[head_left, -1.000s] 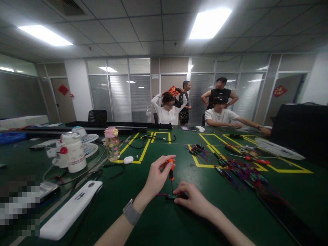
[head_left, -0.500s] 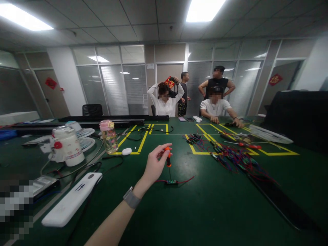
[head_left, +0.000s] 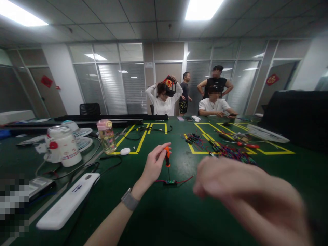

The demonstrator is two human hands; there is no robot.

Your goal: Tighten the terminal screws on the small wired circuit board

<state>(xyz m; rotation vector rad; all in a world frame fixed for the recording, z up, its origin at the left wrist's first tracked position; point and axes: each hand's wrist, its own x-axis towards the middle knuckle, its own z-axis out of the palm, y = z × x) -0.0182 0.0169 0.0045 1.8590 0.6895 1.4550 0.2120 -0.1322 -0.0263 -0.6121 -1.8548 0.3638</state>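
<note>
My left hand (head_left: 153, 165) grips a small screwdriver with an orange handle (head_left: 167, 160), held upright with its thin shaft pointing down onto a small green circuit board (head_left: 170, 182) with red wires that lies on the green table (head_left: 179, 218). My right hand (head_left: 246, 194) is raised close to the camera, large and blurred, fingers loosely extended, holding nothing. It hides part of the table at the right.
A heap of wired boards (head_left: 230, 152) and a red-handled tool (head_left: 246, 145) lie at the right. At left stand a pink-lidded bottle (head_left: 106, 136), a white jug (head_left: 61, 145), fans and a white flat device (head_left: 66, 201). Several people (head_left: 215, 102) are at the far side.
One second ago my right hand held the small board on the table. It left the board, went out of view, and now is lifted in front of the camera. The left hand stays on the screwdriver.
</note>
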